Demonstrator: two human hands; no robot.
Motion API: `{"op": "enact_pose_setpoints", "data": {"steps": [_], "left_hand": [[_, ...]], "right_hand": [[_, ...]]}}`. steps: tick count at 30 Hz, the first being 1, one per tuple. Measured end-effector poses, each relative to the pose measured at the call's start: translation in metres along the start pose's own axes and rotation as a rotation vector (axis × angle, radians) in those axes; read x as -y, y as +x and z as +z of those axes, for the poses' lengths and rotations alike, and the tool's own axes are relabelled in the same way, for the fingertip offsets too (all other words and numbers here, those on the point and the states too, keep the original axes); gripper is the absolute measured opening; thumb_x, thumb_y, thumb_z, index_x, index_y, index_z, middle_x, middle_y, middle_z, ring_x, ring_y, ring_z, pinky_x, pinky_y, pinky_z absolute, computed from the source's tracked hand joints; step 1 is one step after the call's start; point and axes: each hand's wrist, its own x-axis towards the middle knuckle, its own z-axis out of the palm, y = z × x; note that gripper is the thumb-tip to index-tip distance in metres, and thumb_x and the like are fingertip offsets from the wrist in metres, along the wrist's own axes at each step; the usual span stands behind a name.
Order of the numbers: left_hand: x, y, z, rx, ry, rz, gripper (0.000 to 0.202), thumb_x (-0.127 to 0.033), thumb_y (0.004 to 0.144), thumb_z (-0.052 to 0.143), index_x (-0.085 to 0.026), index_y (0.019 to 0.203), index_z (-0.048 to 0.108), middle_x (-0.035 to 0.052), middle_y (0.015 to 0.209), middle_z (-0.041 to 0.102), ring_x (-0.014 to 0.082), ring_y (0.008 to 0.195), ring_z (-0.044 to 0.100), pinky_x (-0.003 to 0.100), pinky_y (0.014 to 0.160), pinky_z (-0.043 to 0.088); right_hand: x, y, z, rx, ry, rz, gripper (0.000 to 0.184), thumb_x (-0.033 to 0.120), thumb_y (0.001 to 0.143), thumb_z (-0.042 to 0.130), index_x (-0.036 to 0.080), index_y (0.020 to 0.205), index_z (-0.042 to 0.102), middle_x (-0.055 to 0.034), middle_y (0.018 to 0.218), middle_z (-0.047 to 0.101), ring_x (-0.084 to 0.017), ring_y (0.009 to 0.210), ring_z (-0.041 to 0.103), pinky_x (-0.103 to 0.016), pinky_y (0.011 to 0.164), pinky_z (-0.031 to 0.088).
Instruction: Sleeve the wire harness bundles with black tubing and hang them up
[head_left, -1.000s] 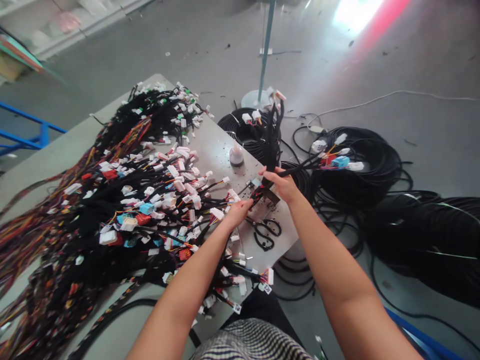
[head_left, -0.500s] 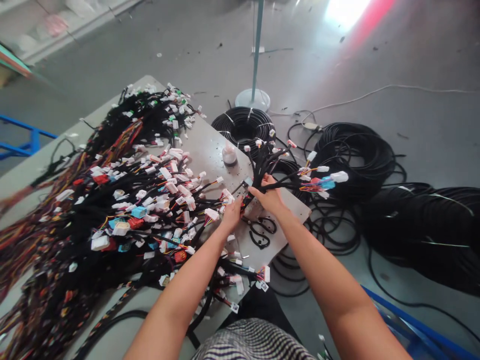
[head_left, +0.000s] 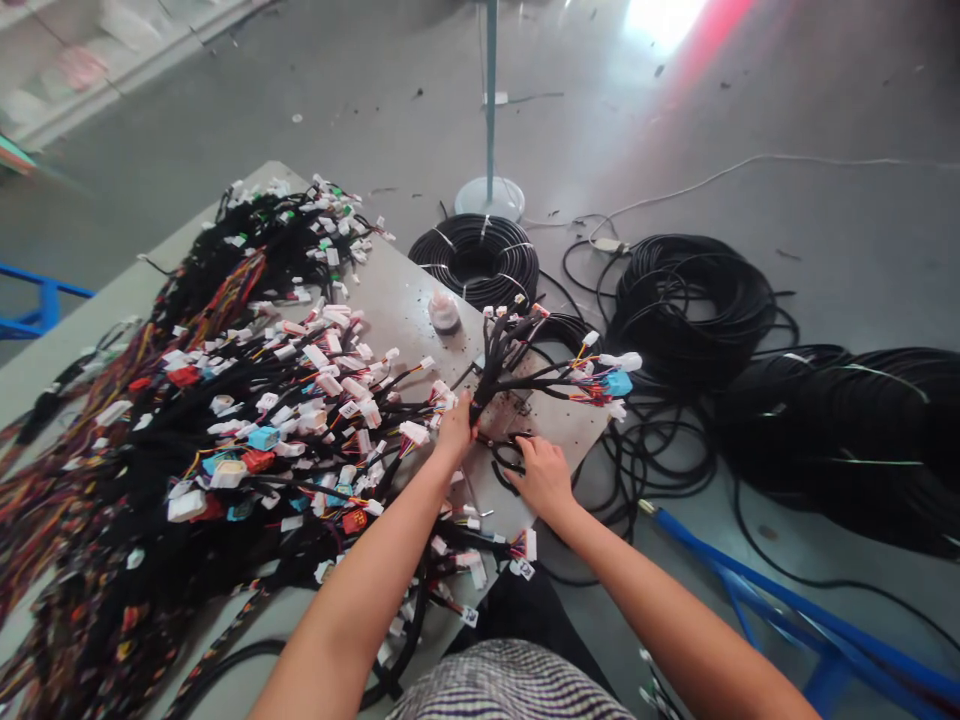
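My left hand (head_left: 456, 428) is shut on the black trunk of a wire harness (head_left: 506, 372), whose branches fan out to the upper right and end in white and blue plastic connectors. My right hand (head_left: 544, 476) lies lower on the grey table, its fingers on the black handles of a pair of scissors (head_left: 506, 456). The hand and the harness hide part of the scissors, including the blades. A large heap of similar harnesses (head_left: 225, 430), with many white connectors and coloured wires, covers the table's left side.
A small translucent bottle (head_left: 444, 312) stands on the bare tabletop (head_left: 397, 300). Coils of black cable (head_left: 480, 262) (head_left: 694, 300) (head_left: 840, 440) lie on the concrete floor beyond the table. A blue metal frame (head_left: 795, 610) stands at lower right, and a pole on a round base (head_left: 489, 198) stands at the back.
My right hand has let go of the harness and moved down onto the scissors. The left hand now holds the harness alone, and its connectors have swung lower and to the right.
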Motion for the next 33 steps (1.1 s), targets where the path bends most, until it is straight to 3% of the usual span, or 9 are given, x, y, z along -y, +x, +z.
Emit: {"op": "enact_pose_setpoints", "data": {"steps": [3,9,12,14,16,18,20,27,33], "left_hand": [[-0.011,0.005,0.007,-0.05,-0.009,-0.078,0.075,-0.073,0.09,0.019,-0.018,0.061,0.061,0.0047,0.045,0.048,0.0142,0.041,0.043,0.029,0.045,0.033],[-0.008,0.002,-0.001,-0.029,-0.173,-0.142,0.061,-0.068,0.087,0.041,-0.017,0.054,0.052,0.0004,0.038,0.041,0.0087,0.033,0.033,0.023,0.037,0.022],[0.002,-0.004,-0.011,0.055,-0.303,-0.126,0.058,-0.069,0.083,0.047,-0.017,0.057,0.05,-0.0018,0.04,0.041,0.0067,0.032,0.03,0.021,0.035,0.018],[0.005,-0.006,-0.015,0.124,-0.385,-0.117,0.058,-0.072,0.08,0.049,-0.017,0.059,0.049,-0.0034,0.04,0.04,0.0055,0.032,0.028,0.019,0.034,0.017],[0.005,-0.008,-0.019,0.18,-0.423,-0.116,0.06,-0.074,0.078,0.049,-0.017,0.059,0.048,-0.0045,0.039,0.038,0.0049,0.031,0.026,0.019,0.034,0.017],[0.004,-0.008,-0.02,0.214,-0.418,-0.12,0.063,-0.077,0.077,0.047,-0.017,0.057,0.048,-0.0049,0.037,0.035,0.0048,0.031,0.026,0.019,0.034,0.018],[0.004,-0.008,-0.02,0.223,-0.403,-0.128,0.066,-0.079,0.077,0.045,-0.016,0.056,0.048,-0.005,0.036,0.033,0.0049,0.03,0.026,0.019,0.034,0.018],[0.01,-0.006,-0.021,0.2,-0.368,-0.121,0.07,-0.084,0.075,0.041,-0.017,0.054,0.047,-0.0054,0.035,0.031,0.0052,0.03,0.025,0.02,0.035,0.016],[0.003,-0.004,-0.022,0.142,-0.221,-0.124,0.069,-0.082,0.077,0.036,-0.02,0.05,0.042,-0.0035,0.036,0.032,0.0067,0.031,0.024,0.022,0.035,0.016]], "right_hand": [[-0.007,-0.016,0.004,0.152,-0.122,0.037,0.03,0.038,0.086,0.066,0.014,0.104,0.062,-0.0106,0.094,0.063,-0.023,0.089,0.058,-0.034,0.08,0.037],[-0.011,-0.046,-0.015,0.179,-0.182,0.201,0.035,0.04,0.086,0.061,0.011,0.106,0.061,-0.0123,0.097,0.063,-0.023,0.087,0.058,-0.036,0.088,0.033],[-0.014,-0.036,-0.029,0.416,0.144,0.301,0.043,0.055,0.086,0.055,0.013,0.092,0.062,-0.0083,0.084,0.063,-0.02,0.076,0.057,-0.032,0.079,0.038],[-0.015,-0.019,-0.038,0.65,0.566,0.322,0.058,0.07,0.085,0.045,0.014,0.085,0.06,-0.0035,0.068,0.057,-0.015,0.063,0.053,-0.027,0.067,0.039],[-0.013,0.0,-0.045,0.794,0.944,0.339,0.071,0.082,0.078,0.041,0.014,0.085,0.059,0.0002,0.06,0.051,-0.011,0.052,0.047,-0.024,0.056,0.038],[-0.007,0.019,-0.048,0.825,1.118,0.356,0.076,0.087,0.071,0.047,0.013,0.085,0.057,0.0014,0.059,0.05,-0.009,0.048,0.046,-0.022,0.051,0.037],[0.0,0.035,-0.048,0.832,1.146,0.366,0.076,0.087,0.069,0.051,0.013,0.082,0.057,0.0011,0.058,0.051,-0.008,0.047,0.048,-0.02,0.049,0.038],[0.023,0.065,-0.041,0.909,1.117,0.483,0.068,0.08,0.078,0.051,0.012,0.081,0.059,-0.0015,0.056,0.056,-0.011,0.046,0.055,-0.02,0.046,0.043],[0.027,0.075,-0.063,0.883,0.989,0.566,0.059,0.073,0.075,0.063,0.014,0.068,0.056,0.0015,0.048,0.052,-0.01,0.039,0.05,-0.02,0.04,0.042]]}}
